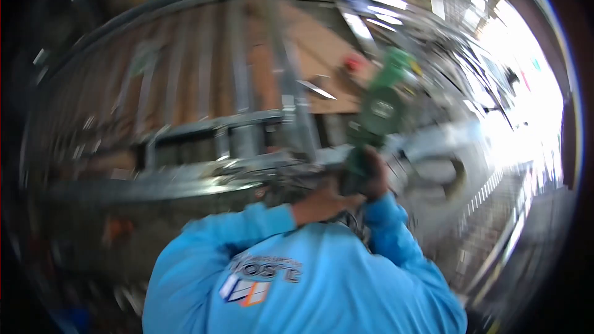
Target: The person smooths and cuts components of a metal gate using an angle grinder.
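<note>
Fingers of the right hand [376, 176] close around the dark grip [354, 172] of a green power tool [381, 110], right of centre in the frame; through the blur I cannot tell whether those of the left hand [320, 203], near the grip's lower end, are clamped. The tool has a round, darker face bearing a pale mark, with brighter green above.

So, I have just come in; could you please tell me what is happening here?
A person in a light blue top is handling a green tool. The right hand grips its near end, and the left hand is close against that same end. A large barred metal frame lies ahead and to the left. The picture is blurred, so I cannot tell whether the tool is running or touching anything.
</note>
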A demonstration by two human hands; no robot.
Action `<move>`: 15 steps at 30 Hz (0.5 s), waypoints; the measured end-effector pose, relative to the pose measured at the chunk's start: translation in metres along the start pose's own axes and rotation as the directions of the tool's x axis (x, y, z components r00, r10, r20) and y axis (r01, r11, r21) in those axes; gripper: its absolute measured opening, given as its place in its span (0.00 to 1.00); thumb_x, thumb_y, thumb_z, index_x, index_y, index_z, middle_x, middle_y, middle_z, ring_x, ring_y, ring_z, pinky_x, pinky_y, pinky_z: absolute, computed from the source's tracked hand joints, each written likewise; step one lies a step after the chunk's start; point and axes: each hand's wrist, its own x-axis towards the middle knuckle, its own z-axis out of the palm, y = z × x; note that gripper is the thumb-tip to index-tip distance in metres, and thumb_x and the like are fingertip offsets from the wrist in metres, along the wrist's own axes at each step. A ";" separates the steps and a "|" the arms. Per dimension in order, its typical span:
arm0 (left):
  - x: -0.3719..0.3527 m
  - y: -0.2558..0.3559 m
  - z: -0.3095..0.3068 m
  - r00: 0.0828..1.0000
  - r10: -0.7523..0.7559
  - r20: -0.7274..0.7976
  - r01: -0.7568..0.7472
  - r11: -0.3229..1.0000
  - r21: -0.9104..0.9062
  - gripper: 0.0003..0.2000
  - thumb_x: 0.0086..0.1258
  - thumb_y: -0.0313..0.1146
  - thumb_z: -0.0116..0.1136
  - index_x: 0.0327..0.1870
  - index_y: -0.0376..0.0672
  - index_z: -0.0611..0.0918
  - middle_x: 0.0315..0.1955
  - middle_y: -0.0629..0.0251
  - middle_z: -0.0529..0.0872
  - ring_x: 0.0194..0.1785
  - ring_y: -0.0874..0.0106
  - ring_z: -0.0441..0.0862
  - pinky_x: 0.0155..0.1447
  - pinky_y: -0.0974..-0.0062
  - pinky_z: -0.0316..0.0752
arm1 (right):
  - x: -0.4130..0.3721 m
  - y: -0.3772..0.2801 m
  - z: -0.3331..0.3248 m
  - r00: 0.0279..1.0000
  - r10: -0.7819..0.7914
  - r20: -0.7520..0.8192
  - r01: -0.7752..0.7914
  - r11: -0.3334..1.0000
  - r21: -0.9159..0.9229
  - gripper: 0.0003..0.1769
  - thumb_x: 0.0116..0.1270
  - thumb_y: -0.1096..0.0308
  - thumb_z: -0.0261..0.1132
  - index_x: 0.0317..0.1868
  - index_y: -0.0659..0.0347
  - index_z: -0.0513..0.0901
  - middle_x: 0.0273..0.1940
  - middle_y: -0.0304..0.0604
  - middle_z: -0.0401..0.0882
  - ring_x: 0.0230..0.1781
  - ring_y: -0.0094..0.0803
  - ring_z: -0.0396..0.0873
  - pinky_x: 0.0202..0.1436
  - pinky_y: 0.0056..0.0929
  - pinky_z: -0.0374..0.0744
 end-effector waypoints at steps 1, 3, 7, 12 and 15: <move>0.015 -0.020 0.006 0.990 0.129 -0.054 -0.131 0.991 -0.028 0.42 0.62 0.59 0.72 0.66 0.34 0.72 0.58 0.52 0.81 0.60 0.62 0.79 0.68 0.61 0.74 | 0.005 0.022 -0.019 0.963 0.270 0.007 -0.246 0.864 0.439 0.19 0.78 0.56 0.59 0.53 0.64 0.84 0.41 0.45 0.86 0.46 0.35 0.85 0.53 0.36 0.83; 0.029 -0.015 0.015 0.985 0.024 -0.173 -0.001 0.992 0.129 0.44 0.58 0.55 0.74 0.68 0.32 0.71 0.60 0.48 0.80 0.65 0.59 0.78 0.72 0.60 0.70 | 0.018 -0.013 -0.016 0.982 0.178 0.061 -0.188 0.896 0.402 0.27 0.78 0.47 0.56 0.52 0.65 0.84 0.45 0.47 0.87 0.46 0.37 0.85 0.54 0.39 0.83; 0.082 -0.019 0.033 0.950 0.113 -0.290 -0.150 0.983 -0.109 0.51 0.57 0.47 0.76 0.76 0.31 0.58 0.65 0.43 0.76 0.70 0.55 0.74 0.75 0.62 0.68 | 0.062 -0.035 -0.029 0.935 0.296 0.196 -0.349 0.865 0.360 0.30 0.76 0.42 0.57 0.54 0.65 0.81 0.46 0.46 0.85 0.48 0.36 0.83 0.58 0.38 0.80; 0.097 0.001 0.050 0.898 0.137 -0.418 -0.171 0.984 -0.044 0.50 0.59 0.41 0.74 0.78 0.35 0.55 0.66 0.41 0.75 0.68 0.54 0.76 0.73 0.61 0.70 | 0.078 -0.029 -0.055 0.918 0.199 0.343 -0.318 0.885 0.339 0.28 0.76 0.44 0.60 0.55 0.65 0.80 0.46 0.46 0.84 0.50 0.37 0.82 0.59 0.39 0.79; 0.101 0.018 0.057 0.867 0.084 -0.492 -0.103 0.995 -0.011 0.47 0.59 0.37 0.71 0.78 0.35 0.56 0.64 0.42 0.76 0.67 0.55 0.77 0.72 0.61 0.71 | 0.091 -0.013 -0.068 0.899 0.174 0.402 -0.322 0.885 0.337 0.33 0.74 0.42 0.61 0.56 0.69 0.80 0.49 0.49 0.85 0.49 0.38 0.83 0.57 0.37 0.81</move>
